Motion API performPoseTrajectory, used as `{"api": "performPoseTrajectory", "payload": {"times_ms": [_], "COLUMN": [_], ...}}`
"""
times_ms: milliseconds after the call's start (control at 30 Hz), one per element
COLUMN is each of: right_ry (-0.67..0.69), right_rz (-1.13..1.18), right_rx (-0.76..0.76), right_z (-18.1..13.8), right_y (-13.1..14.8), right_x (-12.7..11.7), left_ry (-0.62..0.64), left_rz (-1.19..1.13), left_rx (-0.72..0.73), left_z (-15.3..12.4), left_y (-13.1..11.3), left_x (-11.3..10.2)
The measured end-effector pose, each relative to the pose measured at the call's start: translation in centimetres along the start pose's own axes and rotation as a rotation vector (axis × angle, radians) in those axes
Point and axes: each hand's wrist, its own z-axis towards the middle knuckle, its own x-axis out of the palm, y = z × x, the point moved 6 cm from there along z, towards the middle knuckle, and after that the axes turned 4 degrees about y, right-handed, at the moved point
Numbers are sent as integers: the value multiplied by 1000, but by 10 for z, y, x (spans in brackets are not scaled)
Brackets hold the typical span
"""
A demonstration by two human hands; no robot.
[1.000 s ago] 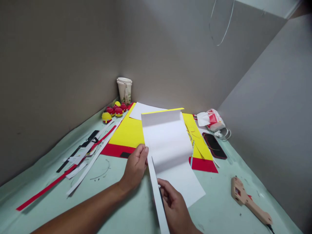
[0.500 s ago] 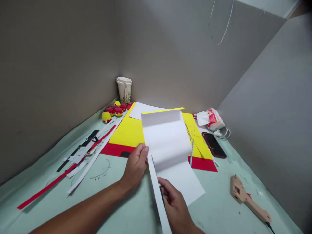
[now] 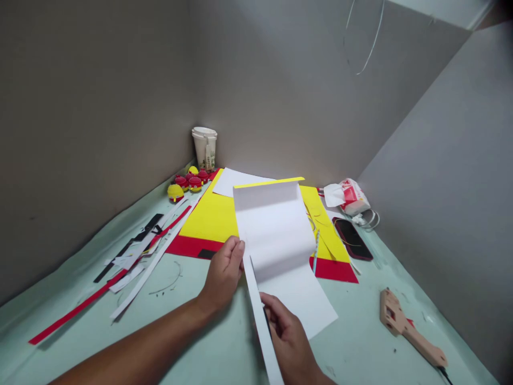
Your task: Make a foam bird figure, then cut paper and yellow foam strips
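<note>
A white paper sheet (image 3: 276, 230) with a yellow strip along its far edge is held up in front of me, curling in the middle. My left hand (image 3: 224, 267) pinches its left edge between thumb and fingers. Low at the near side, my right hand (image 3: 286, 334) is closed around scissors (image 3: 266, 316); only a bit of their dark part shows, and the rest is hidden by hand and paper. A narrow white paper strip (image 3: 260, 326) runs from the sheet down toward me, parted from it along a cut line.
Yellow card (image 3: 206, 216) and red card (image 3: 336, 271) lie behind the sheet. Paper offcuts (image 3: 136, 262) and red-yellow balls (image 3: 195, 184) are at left, near a paper cup (image 3: 205, 147). At right are a phone (image 3: 352, 239), tissues (image 3: 352, 197) and a glue gun (image 3: 411, 326).
</note>
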Motion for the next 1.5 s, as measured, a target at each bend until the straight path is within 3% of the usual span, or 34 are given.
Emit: {"api": "performPoseTrajectory", "payload": {"times_ms": [867,1500], "right_ry": [-5,1], "right_rz": [-6,13], "right_rx": [-15,-1], "right_z": [0,0], "right_y": [2,0], "right_x": [0,1], "left_ry": [-24,-28], "left_rz": [-78,11], "left_rx": [-23,12], "left_z": [-3,-1], "left_y": [-1,-3], "left_x": [0,-2]}}
